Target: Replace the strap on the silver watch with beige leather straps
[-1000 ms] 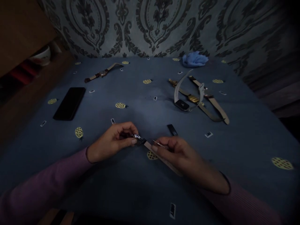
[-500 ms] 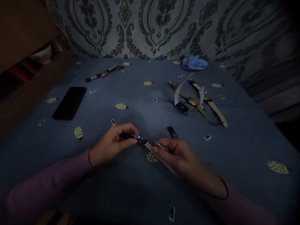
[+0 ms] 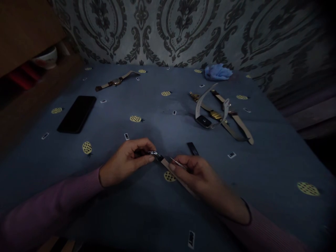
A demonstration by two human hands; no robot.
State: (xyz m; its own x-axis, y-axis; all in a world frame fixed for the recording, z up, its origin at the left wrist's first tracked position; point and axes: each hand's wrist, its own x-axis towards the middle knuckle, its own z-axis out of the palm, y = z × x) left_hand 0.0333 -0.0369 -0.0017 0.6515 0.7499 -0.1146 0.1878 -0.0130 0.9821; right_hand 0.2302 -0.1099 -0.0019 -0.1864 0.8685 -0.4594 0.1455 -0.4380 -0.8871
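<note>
My left hand [image 3: 127, 161] pinches the silver case of a wristwatch [image 3: 153, 153] between thumb and fingers. From the case a pale strap [image 3: 168, 165] runs down to the right, passing beneath my right hand [image 3: 198, 175]. That hand is closed on a thin metal tool [image 3: 177, 162], whose tip points at the strap near the case. Just beyond my right fingers a small dark flat piece [image 3: 193, 148] lies on the cloth; its near end is hidden.
On the blue tablecloth [image 3: 110, 122] lie a black phone [image 3: 77, 114] at left and a watch [image 3: 117, 82] behind it. At right are a smartwatch [image 3: 204, 121], a gold watch [image 3: 215, 115], another strapped watch [image 3: 243, 127] and a crumpled blue cloth [image 3: 217, 72].
My right hand and the thin tool have shifted very slightly left. The left hand keeps its hold on the watch, almost unmoved.
</note>
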